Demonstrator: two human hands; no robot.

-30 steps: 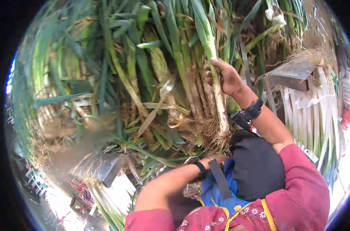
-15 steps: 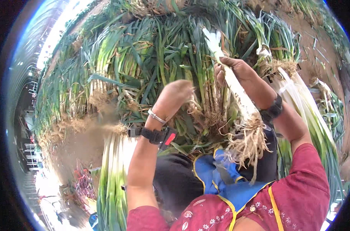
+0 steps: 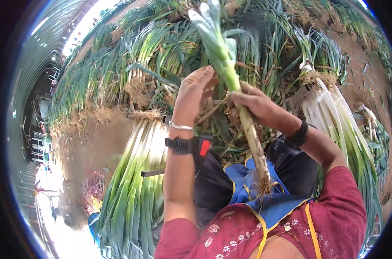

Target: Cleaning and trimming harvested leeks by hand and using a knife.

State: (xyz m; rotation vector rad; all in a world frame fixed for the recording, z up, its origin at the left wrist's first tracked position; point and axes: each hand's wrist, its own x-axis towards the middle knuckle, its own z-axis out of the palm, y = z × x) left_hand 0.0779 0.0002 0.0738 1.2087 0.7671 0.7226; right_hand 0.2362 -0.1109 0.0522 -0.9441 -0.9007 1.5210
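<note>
My right hand (image 3: 258,105) is closed around the middle of a leek (image 3: 251,131). The leek slants across the view, its green leaves far and its small root tuft near, above my lap. Beside its green upper part is my left hand (image 3: 194,88), thumb stretched toward the stalk and some fingers partly hidden. A thin dry strip of leaf (image 3: 212,110) hangs between the stalk and my left wrist; whether my left hand touches it is unclear.
Bundled leeks with white stems (image 3: 137,159) lie to my left, and another bundle (image 3: 338,116) lies to my right. Rows of unpeeled leeks (image 3: 161,47) fill the ground ahead. A blue apron (image 3: 286,209) covers part of my lap.
My left hand has moved up and right, closer to the stalk. The bushy-rooted white leek in my right hand has given way to a slimmer, greener one with fewer roots.
</note>
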